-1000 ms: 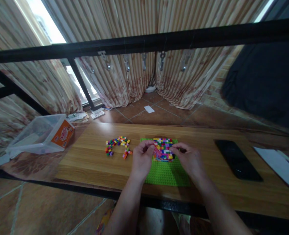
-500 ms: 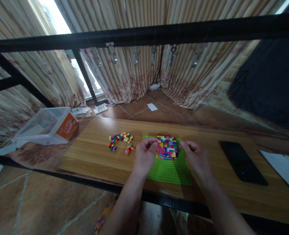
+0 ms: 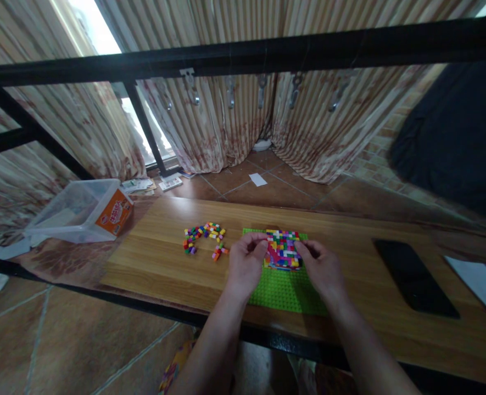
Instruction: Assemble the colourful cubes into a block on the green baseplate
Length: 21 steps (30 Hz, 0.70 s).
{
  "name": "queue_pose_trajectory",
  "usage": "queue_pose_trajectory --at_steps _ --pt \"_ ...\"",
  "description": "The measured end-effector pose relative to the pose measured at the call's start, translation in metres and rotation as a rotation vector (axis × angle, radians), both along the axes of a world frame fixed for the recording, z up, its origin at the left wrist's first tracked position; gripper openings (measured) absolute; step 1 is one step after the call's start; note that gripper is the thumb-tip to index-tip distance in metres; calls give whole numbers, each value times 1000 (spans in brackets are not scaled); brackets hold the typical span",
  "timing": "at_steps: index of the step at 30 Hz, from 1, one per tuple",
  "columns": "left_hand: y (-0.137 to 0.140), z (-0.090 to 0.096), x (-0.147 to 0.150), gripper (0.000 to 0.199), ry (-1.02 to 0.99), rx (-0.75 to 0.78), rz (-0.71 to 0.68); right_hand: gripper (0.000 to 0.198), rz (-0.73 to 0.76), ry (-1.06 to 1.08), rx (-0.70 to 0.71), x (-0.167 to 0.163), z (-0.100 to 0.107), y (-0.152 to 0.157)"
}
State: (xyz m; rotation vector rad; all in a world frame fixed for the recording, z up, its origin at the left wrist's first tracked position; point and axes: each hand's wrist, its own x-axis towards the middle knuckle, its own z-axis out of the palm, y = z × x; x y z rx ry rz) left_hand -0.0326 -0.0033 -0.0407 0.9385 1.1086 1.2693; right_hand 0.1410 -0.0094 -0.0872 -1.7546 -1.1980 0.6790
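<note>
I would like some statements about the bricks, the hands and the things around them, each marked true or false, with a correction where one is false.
1. The brick block sits on a green baseplate. True.
2. The loose bricks lie to the right of the baseplate. False: they lie to its left.
3. The left hand and the right hand are on opposite sides of the block. True.
4. The loose bricks are all one colour. False: they are of several colours.
5. A flat black object lies to the right of the right hand. True.
</note>
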Motion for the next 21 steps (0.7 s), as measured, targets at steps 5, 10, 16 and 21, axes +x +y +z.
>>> queue_pose_trajectory --at_steps 5,10,16,21 --pt "1 0 1 8 -21 -6 -5 49 -7 40 54 -5 -2 -2" --pt "-1 2 5 8 -17 7 -31 51 13 51 61 -4 -2 1" --pt "-4 1 10 11 -27 52 -96 40 94 26 215 -6 28 -16" --pt "-6 -3 19 10 -50 97 -181 31 277 49 115 -13 43 -42"
